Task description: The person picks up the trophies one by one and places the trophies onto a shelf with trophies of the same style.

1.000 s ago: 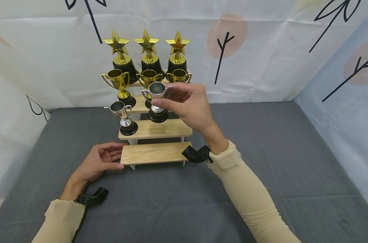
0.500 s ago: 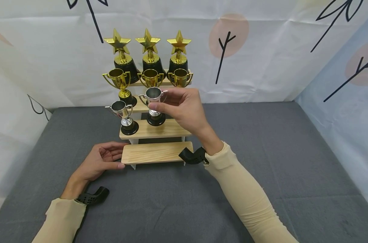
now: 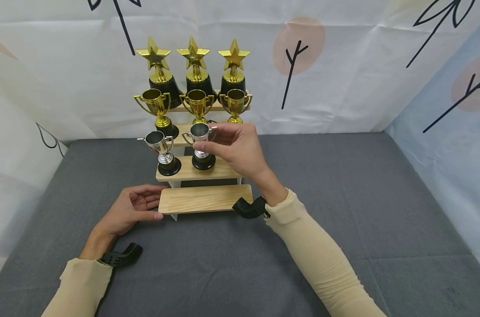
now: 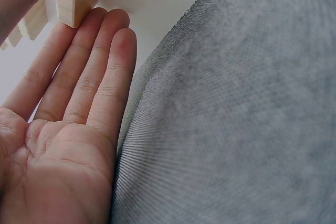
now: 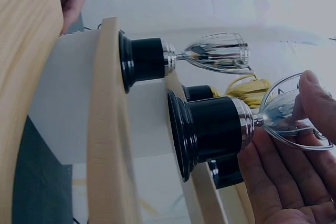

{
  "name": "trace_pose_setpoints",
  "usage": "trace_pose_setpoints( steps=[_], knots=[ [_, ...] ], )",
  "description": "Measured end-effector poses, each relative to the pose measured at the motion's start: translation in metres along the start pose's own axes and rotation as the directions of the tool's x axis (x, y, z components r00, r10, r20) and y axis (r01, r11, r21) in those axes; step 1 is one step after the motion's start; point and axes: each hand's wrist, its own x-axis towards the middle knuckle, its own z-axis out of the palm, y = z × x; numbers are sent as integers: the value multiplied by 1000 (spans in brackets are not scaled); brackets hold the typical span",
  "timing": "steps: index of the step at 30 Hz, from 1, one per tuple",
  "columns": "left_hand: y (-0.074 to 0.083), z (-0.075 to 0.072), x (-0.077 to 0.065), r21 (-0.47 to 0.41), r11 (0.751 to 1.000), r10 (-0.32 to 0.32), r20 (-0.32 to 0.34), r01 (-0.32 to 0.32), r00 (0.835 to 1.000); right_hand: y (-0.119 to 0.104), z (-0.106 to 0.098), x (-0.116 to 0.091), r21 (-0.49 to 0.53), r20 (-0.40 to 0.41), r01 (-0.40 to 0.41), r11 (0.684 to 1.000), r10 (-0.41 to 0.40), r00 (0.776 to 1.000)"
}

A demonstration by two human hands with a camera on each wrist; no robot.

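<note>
In the head view my right hand (image 3: 240,145) pinches a small silver trophy cup (image 3: 200,131) by its bowl, thumb in front and fingers behind. It is upright over the second step from the bottom of a wooden tiered stand (image 3: 206,199). The right wrist view shows a gap between its black base (image 5: 210,129) and that step (image 5: 107,129). Another silver trophy cup (image 3: 164,152) stands at that step's left end. My left hand (image 3: 129,209) lies at the left end of the lowest step, its straight fingers (image 4: 123,51) touching the stand.
Behind, three gold trophy cups (image 3: 154,103) stand on the step above, and three gold star trophies (image 3: 194,57) on the top step. The stand sits on a grey cloth (image 3: 303,246) before a white printed backdrop (image 3: 351,66).
My right hand has lowered the silver trophy cup toward the second step and slightly left. More of the right gold cup shows now. My left hand stays at the stand.
</note>
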Motion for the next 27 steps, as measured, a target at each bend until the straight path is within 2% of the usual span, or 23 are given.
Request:
trace_pose_setpoints(
  steps=[5, 27],
  knots=[
    [1, 0, 0, -1, 1000, 3, 1, -3, 1000, 5, 1, -3, -14, -14, -22, 1000, 22, 1000],
    [1, 1, 0, 21, 1000, -21, -24, 22, 999, 18, 3, -9, -6, -11, -23, 1000, 23, 1000]
  ],
)
